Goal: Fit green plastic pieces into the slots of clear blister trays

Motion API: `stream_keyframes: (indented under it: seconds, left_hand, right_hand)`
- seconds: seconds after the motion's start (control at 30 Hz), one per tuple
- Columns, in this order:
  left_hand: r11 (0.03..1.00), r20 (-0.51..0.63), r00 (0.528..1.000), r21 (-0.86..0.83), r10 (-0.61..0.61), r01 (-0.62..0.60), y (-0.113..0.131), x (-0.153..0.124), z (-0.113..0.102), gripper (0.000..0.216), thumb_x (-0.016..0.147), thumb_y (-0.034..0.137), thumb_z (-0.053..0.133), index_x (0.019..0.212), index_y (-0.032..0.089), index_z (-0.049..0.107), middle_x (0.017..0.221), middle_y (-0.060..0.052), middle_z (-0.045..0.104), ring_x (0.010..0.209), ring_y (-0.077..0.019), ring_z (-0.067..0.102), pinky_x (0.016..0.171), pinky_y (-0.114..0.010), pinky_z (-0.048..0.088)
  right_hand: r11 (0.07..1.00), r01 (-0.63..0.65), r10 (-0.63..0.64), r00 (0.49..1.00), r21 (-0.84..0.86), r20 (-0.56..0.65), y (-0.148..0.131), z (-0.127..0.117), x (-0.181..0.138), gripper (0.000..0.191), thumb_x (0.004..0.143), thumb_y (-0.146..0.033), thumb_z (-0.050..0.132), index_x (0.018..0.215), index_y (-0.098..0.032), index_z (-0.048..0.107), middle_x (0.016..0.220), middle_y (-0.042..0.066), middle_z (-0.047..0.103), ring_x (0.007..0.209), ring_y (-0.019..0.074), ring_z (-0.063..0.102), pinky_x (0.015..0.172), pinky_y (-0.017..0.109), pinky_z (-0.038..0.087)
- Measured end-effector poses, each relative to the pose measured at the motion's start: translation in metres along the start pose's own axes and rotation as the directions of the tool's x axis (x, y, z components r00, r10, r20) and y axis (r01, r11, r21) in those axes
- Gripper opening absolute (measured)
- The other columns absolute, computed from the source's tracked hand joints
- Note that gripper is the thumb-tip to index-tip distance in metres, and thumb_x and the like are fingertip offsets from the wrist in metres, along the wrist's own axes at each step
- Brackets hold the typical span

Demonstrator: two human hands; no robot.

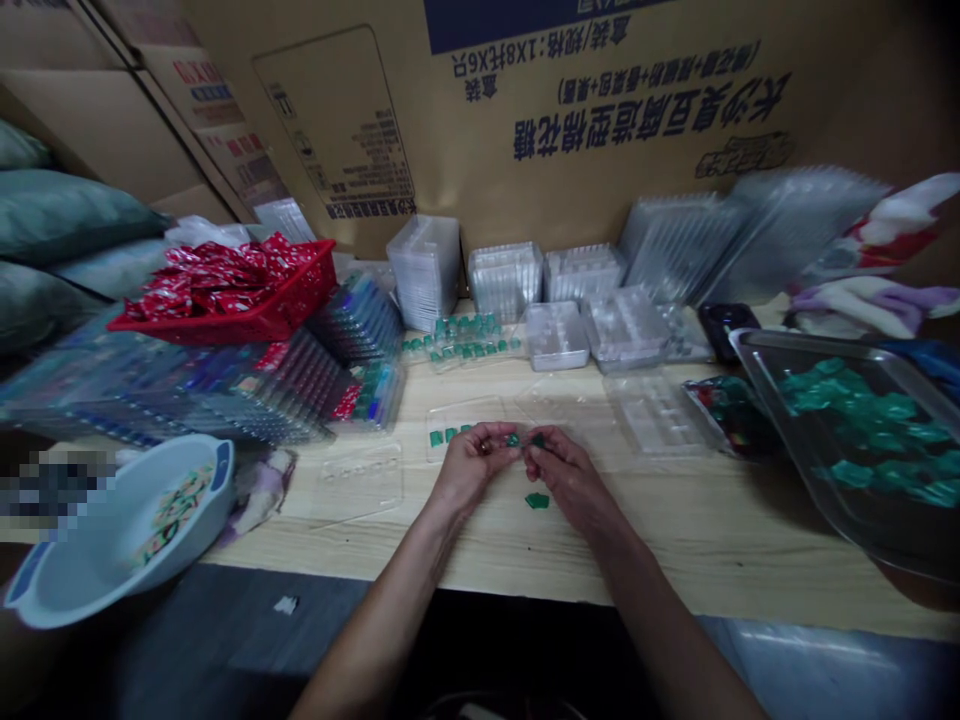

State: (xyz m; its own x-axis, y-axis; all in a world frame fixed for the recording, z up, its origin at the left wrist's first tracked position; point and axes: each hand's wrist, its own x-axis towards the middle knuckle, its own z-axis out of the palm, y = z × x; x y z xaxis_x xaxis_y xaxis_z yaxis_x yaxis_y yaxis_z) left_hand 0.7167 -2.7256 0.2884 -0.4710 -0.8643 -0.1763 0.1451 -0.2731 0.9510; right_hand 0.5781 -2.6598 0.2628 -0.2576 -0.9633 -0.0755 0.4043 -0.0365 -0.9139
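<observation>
My left hand [474, 462] and my right hand [561, 470] meet over the middle of the wooden table [675, 540], fingertips nearly touching. The left hand pinches a small green piece [512, 439]. Another small green piece [538, 439] is pinched in the right. A third green piece [537, 500] lies on the table below and between the hands. Just beyond the left hand lies a clear plastic blister tray [465, 412] with a few green pieces in its pockets.
A metal tray [757, 370] with many green pieces stands at the right. Stacks of clear blister trays [426, 268] line the back by cardboard boxes. A red basket [247, 320] of red packets tops filled trays at left. A pale blue bowl [112, 540] sits front left.
</observation>
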Motion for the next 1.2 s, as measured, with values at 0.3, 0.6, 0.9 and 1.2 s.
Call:
stream_keyframes:
  seconds: [0.3,0.6,0.9,1.2]
  left_hand:
    - [0.836,0.065,0.942,0.443,0.330,-0.323,-0.006,-0.006,0.004,0.022,0.080,0.018,0.068,0.101,0.019,0.074,0.093,-0.006,0.065,0.082,-0.0152,0.062,0.075,-0.028,0.050]
    - [0.564,0.221,0.807,0.615,0.547,-0.551,-0.007,-0.007,-0.004,0.018,0.087,0.015,0.063,0.101,0.020,0.073,0.084,-0.004,0.067,0.079,-0.0150,0.062,0.068,-0.026,0.050]
    - [0.512,0.173,0.754,0.637,0.633,-0.576,-0.004,-0.009,-0.001,0.013,0.092,0.024,0.058,0.086,0.019,0.069,0.080,-0.004,0.064,0.077,-0.0146,0.060,0.070,-0.026,0.048]
    - [0.869,0.099,0.987,0.467,0.131,-0.162,-0.002,-0.010,-0.001,0.030,0.089,0.044,0.056,0.086,0.018,0.073,0.073,-0.002,0.070,0.050,-0.0118,0.055,0.050,-0.024,0.041]
  right_hand:
    - [0.974,0.024,-0.004,0.996,-0.226,0.086,0.006,-0.004,0.000,0.024,0.086,-0.044,0.060,0.085,-0.020,0.058,0.061,-0.005,0.051,0.055,0.0092,0.044,0.052,0.023,0.034]
    - [0.995,-0.046,0.058,0.989,-0.094,0.137,0.003,-0.003,-0.003,0.031,0.083,-0.050,0.064,0.091,-0.020,0.061,0.068,-0.003,0.054,0.059,0.0102,0.045,0.054,0.025,0.036]
    - [0.986,-0.133,0.111,0.973,0.098,0.202,-0.006,-0.005,-0.005,0.028,0.077,-0.041,0.074,0.077,-0.020,0.055,0.059,-0.005,0.050,0.052,0.0088,0.042,0.050,0.023,0.030]
    - [0.965,-0.013,-0.018,0.993,0.262,0.117,-0.009,-0.008,-0.005,0.022,0.079,-0.035,0.073,0.085,-0.022,0.056,0.067,-0.004,0.052,0.056,0.0091,0.042,0.053,0.024,0.029]
